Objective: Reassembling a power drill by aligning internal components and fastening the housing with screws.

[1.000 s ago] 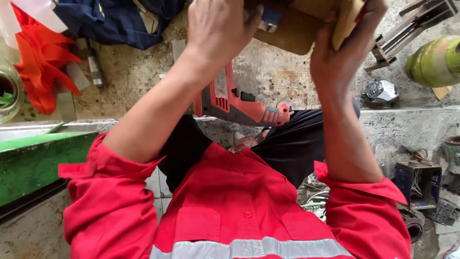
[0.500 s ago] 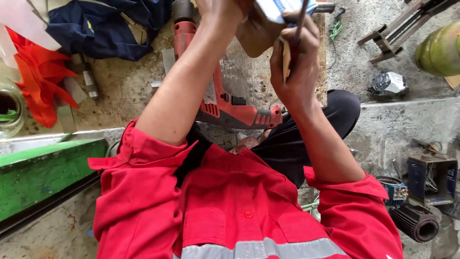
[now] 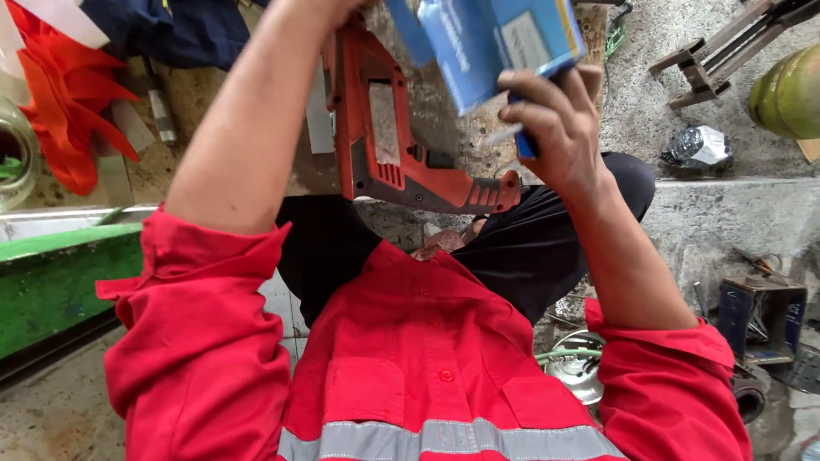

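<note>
Up at the top of my view, the right hand (image 3: 559, 128) has its grip closed around a blue box (image 3: 491, 43), thumb across the near face and fingers curled behind its lower corner. The box is lifted clear of the floor, held in the air just above and to the right of the red power drill (image 3: 389, 145), which lies on the concrete floor (image 3: 735, 213) between the knees.

My left hand runs out past the top edge of the frame; only the forearm shows, so I cannot tell whether that grip is open or closed, or whether it touches the box at all.

Progress, as I judge it: the box is picked up and in hand, and it looks to be shut, though its upper part is cut off by the frame, so I may be missing an opened flap. Nothing from inside it is visible. The drill sits untouched.

Orientation: the box is tilted, its long axis running from upper left down to lower right, broad printed face turned toward me. The drill's body points away toward the top of the view, its handle angling off to the right.
</note>
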